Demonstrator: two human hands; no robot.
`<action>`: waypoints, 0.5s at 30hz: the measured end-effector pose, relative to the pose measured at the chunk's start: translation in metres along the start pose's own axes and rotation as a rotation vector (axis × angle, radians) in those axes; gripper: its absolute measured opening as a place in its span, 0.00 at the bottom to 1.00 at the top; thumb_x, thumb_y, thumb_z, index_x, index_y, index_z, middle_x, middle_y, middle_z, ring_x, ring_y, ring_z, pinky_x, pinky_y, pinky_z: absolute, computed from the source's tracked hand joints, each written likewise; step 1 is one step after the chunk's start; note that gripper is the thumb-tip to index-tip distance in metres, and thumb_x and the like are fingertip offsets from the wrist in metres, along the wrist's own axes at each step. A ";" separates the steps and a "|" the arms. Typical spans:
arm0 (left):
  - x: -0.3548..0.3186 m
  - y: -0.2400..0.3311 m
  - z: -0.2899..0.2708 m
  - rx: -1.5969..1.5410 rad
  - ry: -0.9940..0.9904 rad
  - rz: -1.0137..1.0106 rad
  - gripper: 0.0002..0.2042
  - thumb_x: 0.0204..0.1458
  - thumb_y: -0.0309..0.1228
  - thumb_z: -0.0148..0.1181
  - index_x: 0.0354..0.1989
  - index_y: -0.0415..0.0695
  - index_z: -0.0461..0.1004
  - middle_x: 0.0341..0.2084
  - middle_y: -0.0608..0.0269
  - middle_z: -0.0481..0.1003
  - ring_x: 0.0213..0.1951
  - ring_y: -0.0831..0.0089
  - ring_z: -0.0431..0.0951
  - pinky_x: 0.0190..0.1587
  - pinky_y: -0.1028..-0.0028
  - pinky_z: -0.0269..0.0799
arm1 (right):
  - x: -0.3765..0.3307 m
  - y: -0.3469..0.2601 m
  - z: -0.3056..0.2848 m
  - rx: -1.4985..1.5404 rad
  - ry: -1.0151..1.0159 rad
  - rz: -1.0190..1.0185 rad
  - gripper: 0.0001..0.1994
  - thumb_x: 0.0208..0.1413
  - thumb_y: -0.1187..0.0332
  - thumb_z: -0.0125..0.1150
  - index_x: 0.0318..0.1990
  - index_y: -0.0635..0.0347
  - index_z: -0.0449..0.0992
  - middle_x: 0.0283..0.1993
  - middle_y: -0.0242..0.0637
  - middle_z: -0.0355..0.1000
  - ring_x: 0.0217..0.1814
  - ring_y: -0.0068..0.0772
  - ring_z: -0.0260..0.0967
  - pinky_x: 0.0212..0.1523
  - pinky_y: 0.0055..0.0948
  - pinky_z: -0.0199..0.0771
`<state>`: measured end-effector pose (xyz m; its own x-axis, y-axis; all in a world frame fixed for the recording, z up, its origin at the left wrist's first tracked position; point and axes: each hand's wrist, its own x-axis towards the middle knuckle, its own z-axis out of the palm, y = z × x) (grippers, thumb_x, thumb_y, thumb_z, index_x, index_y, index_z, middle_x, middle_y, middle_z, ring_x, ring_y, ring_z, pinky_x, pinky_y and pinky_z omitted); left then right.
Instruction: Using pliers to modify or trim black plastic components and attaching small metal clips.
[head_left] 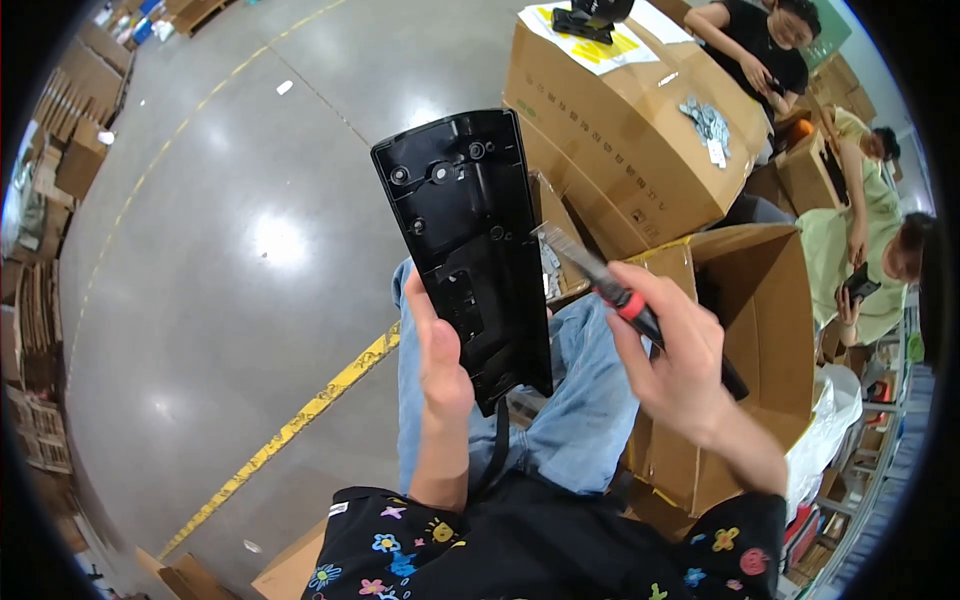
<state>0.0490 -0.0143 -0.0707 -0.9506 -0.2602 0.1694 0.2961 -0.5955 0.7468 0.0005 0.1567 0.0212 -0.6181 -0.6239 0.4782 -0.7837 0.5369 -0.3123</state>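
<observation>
A long black plastic housing (462, 250) stands raised over my lap, its hollow inner side with round screw bosses facing me. My left hand (440, 355) grips it along its lower left edge, the thumb showing and the other fingers partly hidden behind. In my right hand (680, 350) is a utility knife (628, 302) with a black and red handle. Its grey blade, slightly blurred, points up and left, and the tip is close to the housing's right edge. Whether blade and housing touch, I cannot tell.
A large cardboard box (620, 150) ahead bears small metal parts (706, 130) and a black device (590, 18) on paper. An open carton (765, 330) stands at my right. Several people sit at the far right. Yellow tape (300, 425) crosses the floor at left.
</observation>
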 end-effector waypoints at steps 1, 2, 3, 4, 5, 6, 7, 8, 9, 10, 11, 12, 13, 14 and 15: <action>0.000 -0.002 0.001 -0.007 0.004 0.012 0.38 0.57 0.58 0.38 0.65 0.36 0.46 0.53 0.39 0.64 0.44 0.54 0.75 0.41 0.59 0.76 | -0.009 -0.005 0.003 0.378 0.131 0.280 0.23 0.45 0.79 0.61 0.52 0.60 0.70 0.33 0.35 0.69 0.28 0.25 0.67 0.31 0.21 0.69; -0.003 -0.005 -0.001 0.028 0.067 -0.002 0.38 0.57 0.58 0.37 0.64 0.36 0.47 0.53 0.40 0.64 0.46 0.54 0.74 0.43 0.59 0.75 | -0.016 -0.009 0.001 0.560 0.052 0.416 0.23 0.49 0.80 0.59 0.54 0.67 0.63 0.39 0.39 0.71 0.34 0.28 0.70 0.39 0.25 0.71; -0.004 -0.008 -0.003 0.066 0.125 -0.018 0.37 0.57 0.58 0.36 0.64 0.36 0.48 0.53 0.41 0.64 0.48 0.54 0.73 0.44 0.59 0.75 | -0.029 -0.011 0.008 0.755 0.067 0.547 0.31 0.47 0.77 0.63 0.59 0.66 0.55 0.44 0.39 0.67 0.39 0.26 0.67 0.41 0.27 0.70; -0.005 -0.011 -0.003 0.064 0.128 -0.013 0.37 0.57 0.58 0.36 0.64 0.36 0.48 0.53 0.41 0.64 0.48 0.54 0.73 0.44 0.59 0.75 | -0.035 -0.012 0.016 0.816 0.095 0.504 0.35 0.46 0.75 0.66 0.60 0.65 0.51 0.46 0.39 0.65 0.42 0.27 0.66 0.42 0.27 0.68; -0.006 -0.015 -0.005 0.115 0.103 0.020 0.37 0.57 0.57 0.37 0.64 0.37 0.48 0.55 0.43 0.63 0.50 0.54 0.72 0.46 0.59 0.74 | -0.038 -0.016 0.025 0.878 0.125 0.466 0.40 0.44 0.73 0.68 0.61 0.64 0.48 0.48 0.40 0.63 0.44 0.28 0.64 0.43 0.28 0.67; -0.007 -0.016 -0.002 0.164 0.075 0.050 0.37 0.57 0.57 0.39 0.64 0.37 0.49 0.56 0.44 0.62 0.51 0.54 0.71 0.48 0.59 0.72 | -0.039 -0.021 0.029 0.940 0.105 0.516 0.45 0.41 0.71 0.72 0.62 0.63 0.45 0.49 0.40 0.60 0.46 0.28 0.62 0.43 0.29 0.66; -0.010 -0.014 0.005 0.158 0.071 0.046 0.37 0.57 0.57 0.39 0.64 0.37 0.49 0.56 0.44 0.62 0.51 0.54 0.71 0.48 0.59 0.72 | -0.038 -0.028 0.034 0.955 0.156 0.511 0.42 0.41 0.72 0.72 0.61 0.63 0.48 0.49 0.39 0.60 0.45 0.26 0.61 0.41 0.27 0.66; -0.013 -0.003 0.020 0.043 0.067 -0.009 0.34 0.57 0.54 0.43 0.60 0.37 0.51 0.53 0.50 0.63 0.51 0.63 0.69 0.52 0.65 0.67 | -0.038 -0.034 0.038 0.928 0.175 0.557 0.40 0.42 0.74 0.70 0.61 0.63 0.49 0.49 0.38 0.61 0.45 0.25 0.62 0.40 0.25 0.67; -0.013 0.005 0.031 -0.071 0.064 -0.065 0.31 0.57 0.52 0.48 0.57 0.37 0.54 0.50 0.56 0.64 0.52 0.72 0.66 0.56 0.71 0.61 | -0.041 -0.036 0.041 0.900 0.194 0.606 0.38 0.44 0.75 0.69 0.61 0.63 0.50 0.49 0.38 0.61 0.45 0.24 0.63 0.39 0.23 0.68; -0.013 0.009 0.039 -0.065 0.097 -0.068 0.26 0.57 0.47 0.52 0.52 0.37 0.59 0.48 0.60 0.65 0.49 0.75 0.66 0.53 0.75 0.60 | -0.047 -0.036 0.043 0.894 0.196 0.610 0.38 0.44 0.75 0.69 0.61 0.63 0.50 0.49 0.38 0.61 0.45 0.24 0.63 0.39 0.23 0.68; -0.011 0.007 0.039 -0.072 0.093 -0.073 0.26 0.57 0.47 0.52 0.52 0.37 0.59 0.48 0.60 0.65 0.49 0.75 0.66 0.53 0.75 0.60 | -0.052 -0.036 0.043 0.797 0.211 0.664 0.35 0.45 0.77 0.66 0.60 0.64 0.52 0.49 0.38 0.62 0.46 0.23 0.64 0.39 0.22 0.69; -0.008 0.006 0.035 -0.024 0.022 -0.058 0.24 0.56 0.44 0.54 0.51 0.36 0.61 0.48 0.61 0.65 0.49 0.75 0.66 0.53 0.75 0.60 | -0.055 -0.035 0.041 0.699 0.226 0.715 0.32 0.46 0.79 0.63 0.59 0.65 0.54 0.49 0.39 0.63 0.46 0.23 0.65 0.39 0.21 0.70; -0.006 0.006 0.032 0.023 -0.048 -0.042 0.22 0.55 0.40 0.57 0.49 0.35 0.63 0.47 0.61 0.65 0.49 0.75 0.66 0.54 0.75 0.60 | -0.056 -0.033 0.039 0.690 0.227 0.719 0.32 0.46 0.79 0.63 0.59 0.65 0.54 0.49 0.39 0.63 0.46 0.23 0.65 0.39 0.21 0.70; -0.006 0.008 0.028 -0.093 -0.077 -0.106 0.19 0.51 0.32 0.61 0.48 0.35 0.65 0.46 0.61 0.67 0.48 0.75 0.68 0.52 0.76 0.61 | -0.057 -0.031 0.036 0.701 0.264 0.665 0.30 0.46 0.81 0.61 0.58 0.66 0.55 0.49 0.40 0.64 0.47 0.23 0.66 0.40 0.21 0.71; -0.006 0.010 0.029 -0.101 -0.079 -0.112 0.19 0.51 0.32 0.61 0.48 0.35 0.65 0.46 0.61 0.67 0.48 0.75 0.68 0.52 0.76 0.61 | -0.058 -0.029 0.033 0.710 0.299 0.610 0.29 0.47 0.82 0.59 0.57 0.68 0.56 0.49 0.41 0.65 0.47 0.24 0.66 0.40 0.22 0.73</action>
<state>0.0547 0.0032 -0.0451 -0.9814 -0.1293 0.1418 0.1918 -0.6915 0.6965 0.0576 0.1589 -0.0245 -0.9647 -0.1311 0.2286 -0.2509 0.1922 -0.9487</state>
